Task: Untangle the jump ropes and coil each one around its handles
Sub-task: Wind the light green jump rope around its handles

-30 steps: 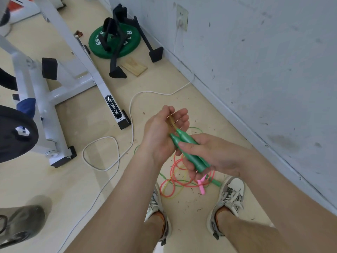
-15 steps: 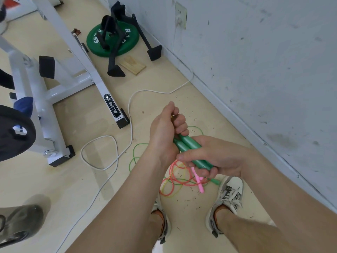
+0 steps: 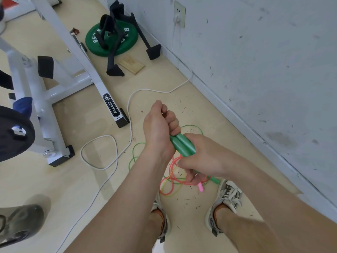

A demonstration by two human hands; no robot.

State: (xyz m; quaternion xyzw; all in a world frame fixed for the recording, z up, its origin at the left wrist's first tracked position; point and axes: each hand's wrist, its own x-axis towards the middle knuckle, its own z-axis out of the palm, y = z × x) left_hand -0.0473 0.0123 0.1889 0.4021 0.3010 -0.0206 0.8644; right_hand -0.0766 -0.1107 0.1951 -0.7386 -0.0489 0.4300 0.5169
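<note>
Jump ropes (image 3: 171, 181) lay in a loose tangle on the floor (image 3: 73, 189) just beyond the person's shoes (image 3: 228, 194), while one pair of green handles (image 3: 182, 145) was held up above the tangle. The left hand (image 3: 156, 128) reached forward from the near edge, its back towards the camera, and sat at the far end of the handles; the right hand (image 3: 202, 157) came in from the right, lower and nearer, its back turned up.

The floor was pale beige and strewn with small dark flecks; a scuffed grey-white wall (image 3: 255, 70) ran along the right; a white cable (image 3: 131, 128) trailed from a wall socket (image 3: 179, 14) and looped across the floor at left; a white equipment frame (image 3: 87, 66) stood at far left; a green weight plate (image 3: 127, 44) lay far off by the wall.

The left grip was clenched in a fist round the handles' far tips; the right grip was wrapped about their near half, with the two handles side by side and touching. Below them a pink rope (image 3: 170, 167), a green rope (image 3: 132, 151) and a thin yellow rope (image 3: 175, 193) overlapped; a pink handle (image 3: 201, 187) showed just near of the right hand.
</note>
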